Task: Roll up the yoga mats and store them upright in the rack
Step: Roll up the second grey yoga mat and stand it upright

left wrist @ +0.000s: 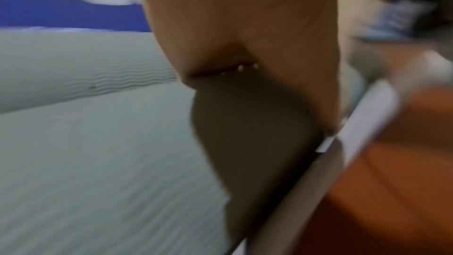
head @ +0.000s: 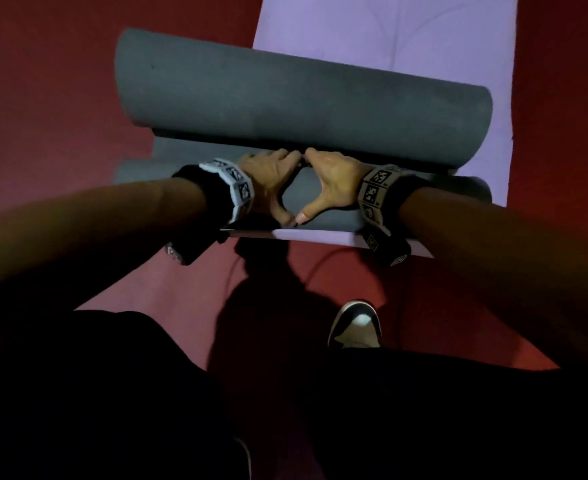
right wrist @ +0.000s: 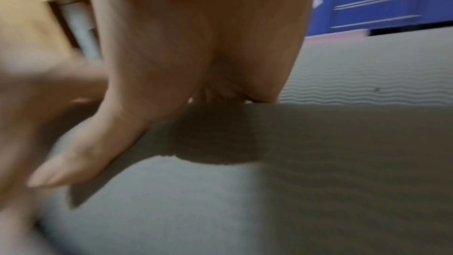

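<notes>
Both hands — left hand (head: 268, 183), right hand (head: 330, 183) — press flat-fingered mid-roll on the grey mat (head: 303, 98), so its unheld ends could telescope.

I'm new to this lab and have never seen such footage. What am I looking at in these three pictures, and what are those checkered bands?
No machine here: a person wears three cameras. The big picture comes from one on the head, looking down at both arms. The checkered bands on the wrists carry the other two cameras, each looking along a hand at close range, so those pictures are blurry and mostly skin.

On the red floor lies a purple mat. On top of it is a grey mat, curled over in a big loose fold. The left hand and right hand press side by side on the grey mat, fingertips reaching under the fold, thumbs meeting. Neither hand grips anything. A shoe shows below. No rack is in view.
</notes>
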`<action>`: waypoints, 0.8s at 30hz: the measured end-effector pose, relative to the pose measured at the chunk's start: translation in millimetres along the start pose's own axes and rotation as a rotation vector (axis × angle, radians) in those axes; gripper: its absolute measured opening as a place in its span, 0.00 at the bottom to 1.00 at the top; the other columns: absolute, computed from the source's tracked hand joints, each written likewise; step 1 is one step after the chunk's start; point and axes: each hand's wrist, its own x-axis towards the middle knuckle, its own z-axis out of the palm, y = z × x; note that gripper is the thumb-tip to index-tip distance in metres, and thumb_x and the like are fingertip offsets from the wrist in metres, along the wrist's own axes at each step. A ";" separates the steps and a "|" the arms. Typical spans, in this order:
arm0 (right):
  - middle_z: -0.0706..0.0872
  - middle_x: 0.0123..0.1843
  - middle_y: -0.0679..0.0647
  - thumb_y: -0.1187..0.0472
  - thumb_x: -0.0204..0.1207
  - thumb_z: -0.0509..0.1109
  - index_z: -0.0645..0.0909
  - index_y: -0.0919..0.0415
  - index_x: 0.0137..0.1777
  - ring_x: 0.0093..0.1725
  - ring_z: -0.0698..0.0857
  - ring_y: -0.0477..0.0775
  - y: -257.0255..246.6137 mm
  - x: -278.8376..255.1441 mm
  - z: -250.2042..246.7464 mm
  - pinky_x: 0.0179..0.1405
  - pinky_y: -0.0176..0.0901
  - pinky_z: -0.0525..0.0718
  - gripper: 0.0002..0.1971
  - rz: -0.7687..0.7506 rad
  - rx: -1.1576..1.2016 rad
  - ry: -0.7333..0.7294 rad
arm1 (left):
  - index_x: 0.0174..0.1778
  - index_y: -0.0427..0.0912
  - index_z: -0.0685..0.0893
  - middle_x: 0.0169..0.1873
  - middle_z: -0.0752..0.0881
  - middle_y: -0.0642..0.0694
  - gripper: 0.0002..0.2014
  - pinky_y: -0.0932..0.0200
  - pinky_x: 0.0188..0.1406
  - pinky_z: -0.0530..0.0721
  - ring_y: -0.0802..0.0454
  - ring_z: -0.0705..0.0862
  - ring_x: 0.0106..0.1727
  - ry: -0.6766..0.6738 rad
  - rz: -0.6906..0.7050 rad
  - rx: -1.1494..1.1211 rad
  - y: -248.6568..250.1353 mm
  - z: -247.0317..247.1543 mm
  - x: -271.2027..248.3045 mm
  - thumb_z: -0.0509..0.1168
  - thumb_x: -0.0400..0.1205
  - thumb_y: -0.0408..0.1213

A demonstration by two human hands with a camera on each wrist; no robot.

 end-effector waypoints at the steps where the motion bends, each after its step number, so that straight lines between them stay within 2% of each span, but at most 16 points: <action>1: 0.81 0.65 0.57 0.29 0.53 0.84 0.72 0.60 0.66 0.63 0.80 0.59 0.1 1.5 -3.2 0.60 0.51 0.78 0.49 0.003 0.001 -0.009 | 0.79 0.51 0.61 0.68 0.76 0.44 0.59 0.38 0.65 0.78 0.38 0.79 0.68 -0.001 -0.006 0.056 1.7 0.3 -5.1 0.78 0.53 0.66; 4: 0.83 0.66 0.54 0.31 0.57 0.84 0.75 0.59 0.67 0.65 0.81 0.58 -0.2 3.8 -11.3 0.62 0.49 0.78 0.45 0.002 0.009 -0.020 | 0.80 0.53 0.57 0.68 0.76 0.42 0.63 0.35 0.66 0.78 0.36 0.78 0.69 -0.080 -0.027 0.077 0.2 -0.2 2.9 0.82 0.50 0.64; 7: 0.82 0.67 0.54 0.28 0.57 0.81 0.75 0.55 0.70 0.67 0.81 0.58 -0.2 1.8 -11.0 0.67 0.51 0.77 0.46 0.013 0.028 -0.035 | 0.71 0.54 0.66 0.62 0.80 0.45 0.56 0.42 0.59 0.83 0.39 0.83 0.63 -0.117 -0.033 0.000 -2.9 -12.6 14.3 0.83 0.48 0.62; 10: 0.79 0.62 0.55 0.17 0.43 0.72 0.71 0.54 0.71 0.63 0.81 0.60 4.6 0.4 -0.7 0.61 0.61 0.80 0.59 0.017 -0.104 0.055 | 0.58 0.59 0.71 0.53 0.82 0.54 0.46 0.46 0.57 0.85 0.46 0.85 0.55 -0.120 -0.046 -0.064 -12.9 -17.0 24.3 0.81 0.45 0.62; 12: 0.81 0.58 0.54 0.15 0.37 0.68 0.70 0.56 0.68 0.60 0.83 0.61 11.1 3.2 7.2 0.55 0.62 0.83 0.62 0.027 -0.125 0.128 | 0.61 0.56 0.73 0.54 0.83 0.54 0.45 0.45 0.60 0.84 0.46 0.84 0.57 -0.157 -0.035 -0.081 -14.9 -22.6 26.7 0.84 0.49 0.59; 14: 0.84 0.55 0.53 0.14 0.37 0.68 0.70 0.55 0.64 0.57 0.85 0.62 14.3 7.0 5.2 0.54 0.62 0.84 0.59 0.032 -0.098 0.145 | 0.65 0.53 0.72 0.60 0.82 0.50 0.48 0.43 0.62 0.83 0.43 0.83 0.62 -0.170 -0.035 -0.043 -12.1 -26.6 25.1 0.84 0.51 0.59; 16: 0.86 0.56 0.53 0.15 0.38 0.71 0.70 0.53 0.62 0.57 0.86 0.62 13.0 9.2 -2.0 0.56 0.61 0.84 0.56 0.031 -0.086 0.128 | 0.70 0.53 0.67 0.64 0.79 0.45 0.54 0.39 0.62 0.82 0.39 0.81 0.65 -0.114 -0.047 0.061 -8.7 -21.4 17.7 0.83 0.49 0.63; 19: 0.87 0.58 0.54 0.16 0.38 0.73 0.69 0.51 0.61 0.58 0.85 0.64 11.1 6.5 -7.0 0.58 0.61 0.84 0.55 0.035 -0.100 0.103 | 0.76 0.52 0.59 0.67 0.76 0.40 0.61 0.36 0.65 0.78 0.36 0.78 0.68 -0.068 -0.050 0.174 -3.0 -12.2 6.2 0.84 0.50 0.62; 22: 0.86 0.59 0.56 0.17 0.38 0.76 0.70 0.50 0.59 0.58 0.85 0.64 12.6 1.3 -4.8 0.58 0.59 0.84 0.53 0.054 -0.062 0.073 | 0.73 0.53 0.61 0.64 0.79 0.40 0.58 0.38 0.63 0.81 0.36 0.81 0.66 -0.117 -0.023 0.123 0.7 -23.6 9.4 0.85 0.50 0.58; 24: 0.85 0.59 0.56 0.19 0.41 0.78 0.72 0.50 0.60 0.59 0.84 0.62 15.0 -3.7 -1.1 0.58 0.55 0.84 0.51 0.070 0.007 0.050 | 0.69 0.55 0.65 0.60 0.82 0.43 0.54 0.41 0.59 0.84 0.39 0.84 0.61 -0.169 -0.001 0.081 4.2 -32.8 11.3 0.86 0.49 0.55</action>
